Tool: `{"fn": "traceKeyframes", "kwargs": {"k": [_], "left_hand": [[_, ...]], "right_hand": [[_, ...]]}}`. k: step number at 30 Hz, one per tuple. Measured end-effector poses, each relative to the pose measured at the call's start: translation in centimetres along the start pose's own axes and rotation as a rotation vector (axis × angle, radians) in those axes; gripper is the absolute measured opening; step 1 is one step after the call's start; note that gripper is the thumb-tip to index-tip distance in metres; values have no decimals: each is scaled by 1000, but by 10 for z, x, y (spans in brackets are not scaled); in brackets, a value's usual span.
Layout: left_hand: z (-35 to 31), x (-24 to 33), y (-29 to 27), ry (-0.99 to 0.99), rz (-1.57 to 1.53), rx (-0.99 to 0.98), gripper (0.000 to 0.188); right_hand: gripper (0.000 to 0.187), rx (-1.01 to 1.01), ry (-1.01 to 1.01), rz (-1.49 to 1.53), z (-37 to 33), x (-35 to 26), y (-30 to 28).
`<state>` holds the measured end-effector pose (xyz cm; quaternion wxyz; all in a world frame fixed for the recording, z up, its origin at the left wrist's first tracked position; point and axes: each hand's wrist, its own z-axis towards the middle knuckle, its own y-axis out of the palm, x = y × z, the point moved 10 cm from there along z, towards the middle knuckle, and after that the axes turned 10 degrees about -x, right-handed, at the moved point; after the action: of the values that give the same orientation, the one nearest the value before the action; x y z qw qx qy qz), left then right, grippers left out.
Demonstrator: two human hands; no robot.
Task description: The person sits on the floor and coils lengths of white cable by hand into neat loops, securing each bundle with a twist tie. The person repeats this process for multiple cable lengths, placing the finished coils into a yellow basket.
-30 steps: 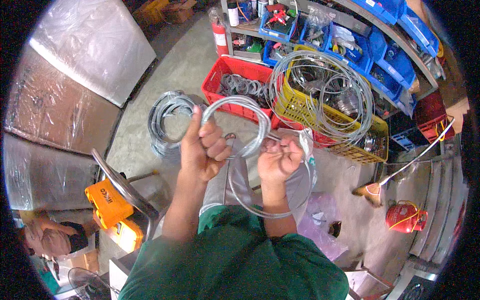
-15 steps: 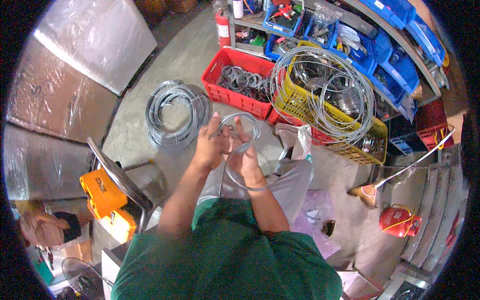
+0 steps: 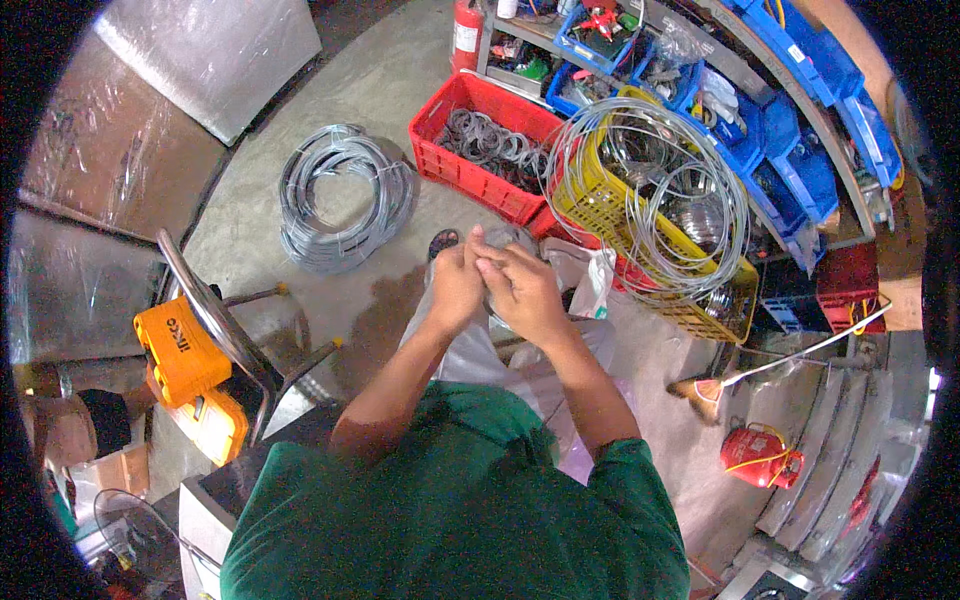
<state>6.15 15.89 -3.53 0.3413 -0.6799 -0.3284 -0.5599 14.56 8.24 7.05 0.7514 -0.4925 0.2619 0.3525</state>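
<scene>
My left hand (image 3: 458,288) and my right hand (image 3: 527,292) are together in front of my lap, fingers bent and pressed against each other. Whatever they hold, if anything, is hidden between them; no wire loop shows clearly there. Ahead and to the left of my hands, a large coil of grey wire (image 3: 297,205) lies on the floor. Beyond my hands stands a red crate (image 3: 470,178) with small grey wire coils (image 3: 487,140) in it. To its right, a large loose wire coil (image 3: 742,215) is draped over a yellow crate (image 3: 590,195).
Blue bins (image 3: 790,150) line the shelf at upper right, near a fire extinguisher (image 3: 467,38). Orange cases (image 3: 182,348) and a metal-framed chair (image 3: 215,320) stand left. A broom (image 3: 700,395) and a red canister (image 3: 758,455) are at right. Wrapped boxes (image 3: 120,140) fill the upper left.
The small wire coil seen in my hands earlier no longer shows clearly. My hands have closed together, the right one moving slightly right. The whole view has shifted a little.
</scene>
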Motion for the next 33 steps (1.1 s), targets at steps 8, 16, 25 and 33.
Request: {"fn": "traceKeyframes", "kwargs": {"k": [8,16,25,33], "left_hand": [[-40,-41,25,-318,-288,-289,51],[-78,-37,52,-498,-737,-448,48],[-95,-42,84,-490,-576,-495,50],[-116,-58,87,-450,-990,-529,65]], "right_hand": [[30,225,262,836,13,30,-56],[30,386,162,1204,35,30,-107],[29,96,51,83,53,-9,-85],[36,-188,486,970,46,29,26]]}}
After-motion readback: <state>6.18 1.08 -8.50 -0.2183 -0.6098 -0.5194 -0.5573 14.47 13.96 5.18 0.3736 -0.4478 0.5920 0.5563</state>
